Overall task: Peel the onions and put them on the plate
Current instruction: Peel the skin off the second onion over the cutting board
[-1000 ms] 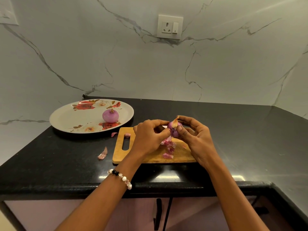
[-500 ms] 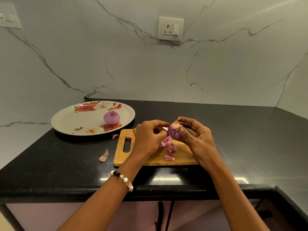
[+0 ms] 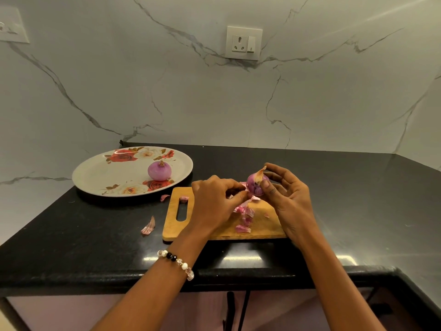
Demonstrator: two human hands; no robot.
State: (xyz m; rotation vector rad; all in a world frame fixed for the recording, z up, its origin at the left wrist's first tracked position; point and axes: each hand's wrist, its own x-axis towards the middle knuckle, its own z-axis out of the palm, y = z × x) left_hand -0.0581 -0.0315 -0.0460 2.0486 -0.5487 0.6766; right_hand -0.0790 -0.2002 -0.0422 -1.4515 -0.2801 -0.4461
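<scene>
Now the right hand (image 3: 290,201) grips the small purple half-peeled onion (image 3: 255,185) above the wooden cutting board (image 3: 214,231), stem tip up; left hand's fingers (image 3: 235,188) pinch loose skin just beside it, the flowered white plate (image 3: 100,173) well left.

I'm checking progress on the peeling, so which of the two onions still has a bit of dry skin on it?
The onion in the right hand, held above the cutting board: a tan flap sticks up at its tip. The onion on the plate looks smooth and purple.
</scene>
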